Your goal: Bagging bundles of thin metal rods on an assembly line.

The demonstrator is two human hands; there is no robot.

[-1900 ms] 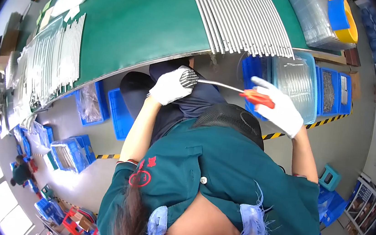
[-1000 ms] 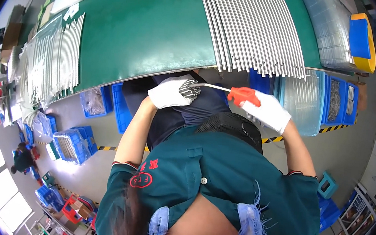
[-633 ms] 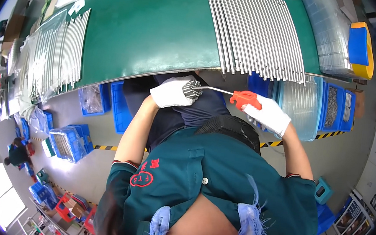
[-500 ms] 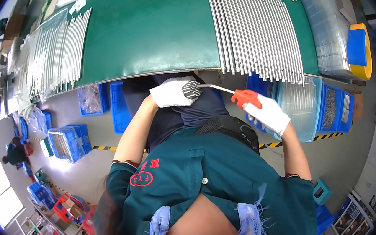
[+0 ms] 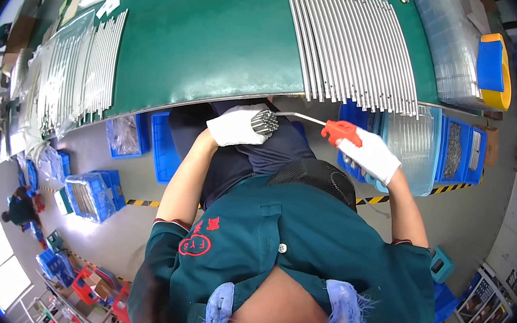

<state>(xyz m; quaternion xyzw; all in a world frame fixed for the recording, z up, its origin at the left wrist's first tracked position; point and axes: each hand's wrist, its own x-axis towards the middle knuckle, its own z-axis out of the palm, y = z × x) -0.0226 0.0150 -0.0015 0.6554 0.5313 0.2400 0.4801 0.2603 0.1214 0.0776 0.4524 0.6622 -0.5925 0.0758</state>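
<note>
Left hand point(image 5: 237, 124) is closed around a bundle of metal rods point(image 5: 264, 120) below the desk's near edge point(image 5: 214, 99). Right hand point(image 5: 369, 155) grips the red air gun point(image 5: 339, 131), nozzle at the rod ends. Rod rows already lie on the desk; this bundle is not yet laid out.

i have one view only, from a wide fisheye camera worn on the head, so nothing is shared with a second view. it looks steeply down over the person's own chest and lap, upright and unmirrored. the green table point(image 5: 221, 38) fills the upper field, its edge bent by the lens. the gloved left hand point(image 5: 237, 125) and right hand point(image 5: 369, 157) sit near centre, close to the lens; the floor with blue bins point(image 5: 94, 191) lies well below, toward the left rim.
</note>
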